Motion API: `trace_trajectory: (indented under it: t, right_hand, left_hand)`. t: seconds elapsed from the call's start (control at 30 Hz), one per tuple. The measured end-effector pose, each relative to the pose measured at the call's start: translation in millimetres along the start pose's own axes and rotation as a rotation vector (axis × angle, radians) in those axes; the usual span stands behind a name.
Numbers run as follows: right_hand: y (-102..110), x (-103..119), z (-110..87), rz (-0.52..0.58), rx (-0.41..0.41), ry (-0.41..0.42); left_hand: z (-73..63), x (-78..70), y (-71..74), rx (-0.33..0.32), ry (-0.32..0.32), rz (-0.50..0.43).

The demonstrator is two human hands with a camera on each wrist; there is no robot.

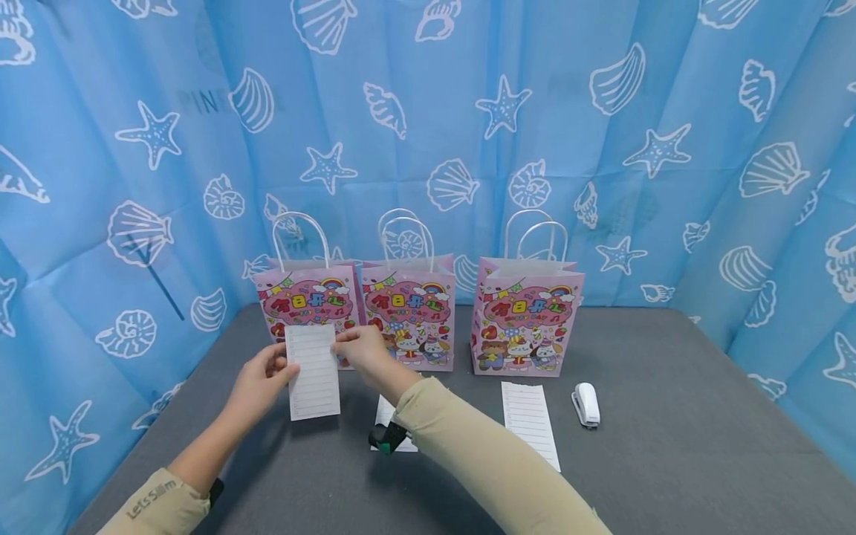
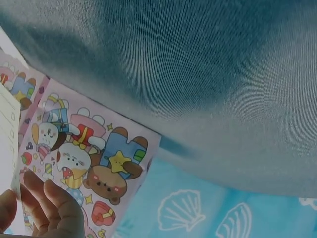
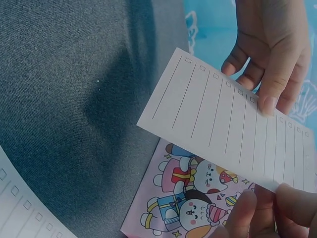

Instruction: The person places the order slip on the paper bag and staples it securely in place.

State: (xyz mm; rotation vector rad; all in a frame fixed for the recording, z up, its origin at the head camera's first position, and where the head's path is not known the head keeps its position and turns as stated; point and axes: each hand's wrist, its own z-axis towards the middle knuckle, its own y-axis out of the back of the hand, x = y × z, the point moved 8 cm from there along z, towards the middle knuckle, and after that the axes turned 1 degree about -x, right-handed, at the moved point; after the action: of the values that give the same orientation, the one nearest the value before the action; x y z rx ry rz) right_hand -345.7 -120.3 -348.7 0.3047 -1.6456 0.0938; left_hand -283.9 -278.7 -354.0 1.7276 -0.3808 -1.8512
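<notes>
A lined checklist sheet is held upright off the table in front of the leftmost pink paper bag. My left hand pinches its left edge between thumb and fingers. On the opposite edge, higher up, my right hand pinches it too. In the right wrist view, rows of small checkboxes and ruled lines show on the sheet, with the left hand at one long edge and the right hand at the other. The left wrist view shows the sheet only edge-on, beside the left fingers.
Two more pink cartoon bags stand along the back of the grey table. A second lined sheet and a white stapler lie at right. Another sheet is partly hidden by the right wrist. Blue shell-print curtain hangs behind.
</notes>
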Motion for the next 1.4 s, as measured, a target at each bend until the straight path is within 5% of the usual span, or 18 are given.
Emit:
trace_trajectory:
  t: [0.83, 1.13, 1.4]
  right_hand:
    - [4.0, 27.4, 14.3, -0.003, -0.051, 0.015]
    - [7.0, 40.7, 19.4, 0.03, -0.052, 0.057]
    - [9.9, 47.7, 24.1, 0.046, -0.069, 0.07]
  left_hand:
    - [25.0, -27.1, 29.3, -0.075, -0.109, 0.095]
    - [38.9, -43.8, 46.6, -0.182, -0.148, 0.128]
    - [45.3, -70.5, 67.7, -0.358, -0.296, 0.261]
